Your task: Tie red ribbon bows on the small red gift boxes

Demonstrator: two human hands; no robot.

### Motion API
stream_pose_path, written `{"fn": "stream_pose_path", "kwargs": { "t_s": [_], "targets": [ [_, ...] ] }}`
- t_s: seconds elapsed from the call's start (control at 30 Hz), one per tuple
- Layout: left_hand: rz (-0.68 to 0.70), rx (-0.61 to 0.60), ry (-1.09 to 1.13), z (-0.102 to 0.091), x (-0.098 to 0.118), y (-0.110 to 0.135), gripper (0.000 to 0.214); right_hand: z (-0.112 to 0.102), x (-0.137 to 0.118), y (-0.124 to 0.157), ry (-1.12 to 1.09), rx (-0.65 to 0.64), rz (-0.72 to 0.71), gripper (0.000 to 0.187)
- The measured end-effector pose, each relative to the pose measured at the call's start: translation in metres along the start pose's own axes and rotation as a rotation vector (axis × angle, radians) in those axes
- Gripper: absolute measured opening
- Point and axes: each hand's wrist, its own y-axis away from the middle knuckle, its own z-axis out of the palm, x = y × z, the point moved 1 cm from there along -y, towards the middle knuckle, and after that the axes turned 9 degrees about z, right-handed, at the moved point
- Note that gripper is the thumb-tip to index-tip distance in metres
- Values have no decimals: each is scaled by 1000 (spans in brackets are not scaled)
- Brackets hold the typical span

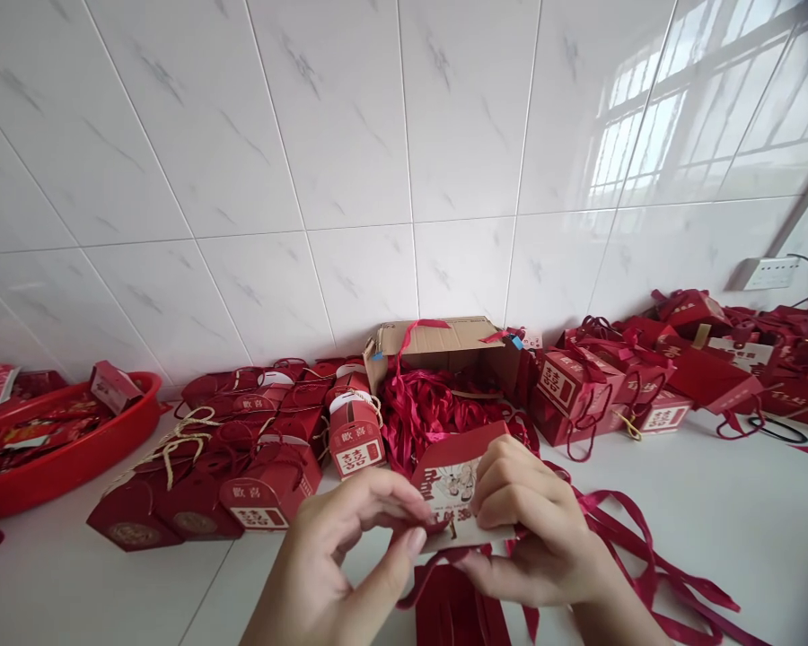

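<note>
Both my hands meet low in the middle over a red and white paper gift box (452, 480). My left hand (350, 556) pinches its lower left edge with thumb and fingers. My right hand (531, 529) curls round its right side, thumb underneath. A red ribbon (437, 565) hangs from the box between my hands. A flat red piece (454, 610) lies under my hands.
Several finished red gift boxes (242, 458) lie at the left, and more (646, 377) pile up at the right by the wall. An open cardboard box (437, 345) spills red ribbons (431, 408). A red basin (60, 467) sits far left. Loose ribbons (646, 556) trail at the right.
</note>
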Motion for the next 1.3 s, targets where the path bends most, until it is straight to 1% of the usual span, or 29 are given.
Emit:
{"fn": "stream_pose_path", "kwargs": {
  "t_s": [0.07, 0.2, 0.33, 0.5, 0.7, 0.87, 1.07, 1.13, 1.2, 1.3],
  "targets": [
    [25, 22, -17, 3, -1, -2, 4, 1, 1, 0, 18, -7, 5, 18],
    [80, 106, -39, 7, -6, -5, 7, 3, 0, -1, 22, -23, 15, 19],
    [122, 85, -24, 10, -8, -4, 7, 5, -2, -5, -5, -17, 24, 16],
    [176, 117, -55, 10, -4, -4, 10, 4, -2, -6, -36, -15, 46, 18],
    [189, 73, -36, 10, -2, -4, 12, 4, -3, -5, -47, -17, 49, 18],
    [204, 38, -89, 7, -3, -3, 11, 5, -2, -5, -44, -20, 49, 16],
    [320, -95, -242, 1, -8, -1, 14, 4, -2, -6, -29, -19, 47, 15],
    [352, -117, -283, 1, -7, 0, 14, 4, -2, -6, -30, -16, 45, 14],
    [347, -97, -293, 2, -4, 2, 13, 5, -2, -6, -35, -14, 33, 12],
    [326, -49, -252, 6, 3, 4, 13, 5, 0, -4, -43, -1, -16, 8]
  ]
}}
